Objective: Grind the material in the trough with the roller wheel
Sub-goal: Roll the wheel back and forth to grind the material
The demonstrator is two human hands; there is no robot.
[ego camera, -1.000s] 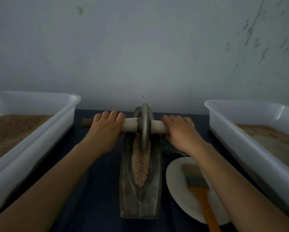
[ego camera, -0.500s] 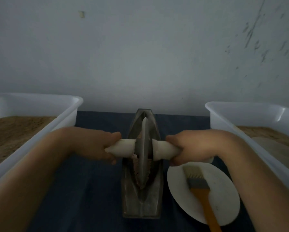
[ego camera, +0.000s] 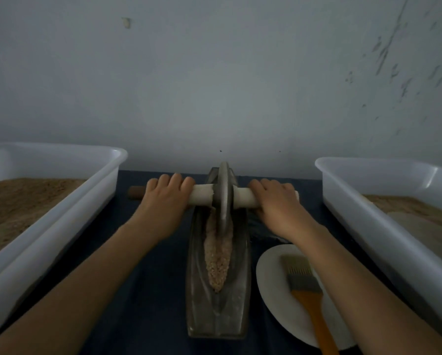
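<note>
Left hand (ego camera: 163, 201) and right hand (ego camera: 279, 203) grip the axle (ego camera: 243, 198), hiding most of it; one roller wheel (ego camera: 223, 193), one trough (ego camera: 217, 290), two tubs cut off.

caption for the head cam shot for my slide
Both hands, left hand and right hand, grip the roller wheel axle at the trough's far end.

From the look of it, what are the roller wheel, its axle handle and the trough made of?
Roller wheel: dull grey metal, probably iron. Axle handle: pale wrap over what seems brown wood, bare at the left tip. Trough: likely the same grey metal, matte and scuffed.
</note>
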